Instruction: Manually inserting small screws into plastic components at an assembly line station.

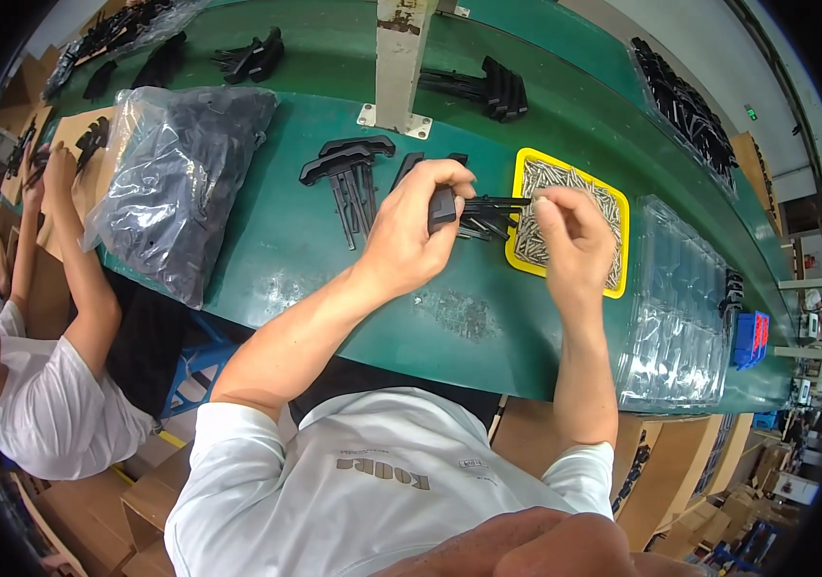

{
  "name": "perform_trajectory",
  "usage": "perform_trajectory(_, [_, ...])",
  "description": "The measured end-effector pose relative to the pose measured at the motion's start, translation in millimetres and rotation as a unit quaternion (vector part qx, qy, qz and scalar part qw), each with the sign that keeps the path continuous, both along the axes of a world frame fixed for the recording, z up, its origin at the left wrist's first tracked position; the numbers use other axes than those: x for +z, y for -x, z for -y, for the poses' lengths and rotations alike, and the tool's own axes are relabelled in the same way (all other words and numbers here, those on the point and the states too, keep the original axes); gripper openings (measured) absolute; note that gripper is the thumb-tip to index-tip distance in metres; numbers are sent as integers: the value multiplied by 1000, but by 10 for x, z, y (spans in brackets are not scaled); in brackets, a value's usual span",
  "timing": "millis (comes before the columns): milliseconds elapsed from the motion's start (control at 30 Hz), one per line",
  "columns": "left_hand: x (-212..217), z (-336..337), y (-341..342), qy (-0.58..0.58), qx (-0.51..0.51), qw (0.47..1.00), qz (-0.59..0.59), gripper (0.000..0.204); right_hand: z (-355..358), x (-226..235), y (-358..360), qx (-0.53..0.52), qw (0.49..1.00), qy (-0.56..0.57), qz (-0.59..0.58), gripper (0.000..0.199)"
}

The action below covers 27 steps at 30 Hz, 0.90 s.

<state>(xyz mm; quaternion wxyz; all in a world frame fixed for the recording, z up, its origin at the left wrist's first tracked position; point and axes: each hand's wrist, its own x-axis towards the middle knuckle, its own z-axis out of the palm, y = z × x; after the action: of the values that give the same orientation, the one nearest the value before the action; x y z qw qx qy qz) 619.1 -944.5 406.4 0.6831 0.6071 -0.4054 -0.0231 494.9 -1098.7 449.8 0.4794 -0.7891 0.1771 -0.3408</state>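
Note:
My left hand (413, 231) is closed round the block-shaped end of a black plastic part (442, 208), whose slim rods point to the right. At the tip of those rods, my right hand (579, 240) has thumb and forefinger pinched together. Whatever lies between these fingertips is too small to make out. Just behind the right hand, a yellow tray (522, 252) holds many small silver metal pins (565, 178). More black T-shaped parts (351, 173) with long rods lie on the green table to the left, and others are partly hidden behind my left hand.
A transparent bag of black parts (185, 183) lies at the left, near a co-worker (55, 375). Stacked transparent plastic trays (675, 317) stand at the right. A white metal post (399, 72) rises behind my hands. Black parts (493, 91) rest on the green conveyor beyond.

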Motion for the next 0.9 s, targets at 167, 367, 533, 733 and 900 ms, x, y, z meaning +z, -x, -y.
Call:
perform_trajectory(167, [-3,-21,-63,13,-13,994,105,34,-211,-58,-115,23,996,-54,-71,12])
perform_trajectory(367, [-6,-31,-53,10,-7,994,108,36,-201,-113,-160,6,964,263,-21,14])
perform_trajectory(533, [0,-42,-59,6,5,995,97,36,-200,-101,-143,-1,959,285,-2,15])
perform_trajectory(733, [0,-37,-57,-2,8,990,138,35,-241,-143,-167,-2,938,346,29,15])
perform_trajectory(900, [14,-52,-48,2,3,989,149,34,-263,-139,-169,-20,939,342,20,13])
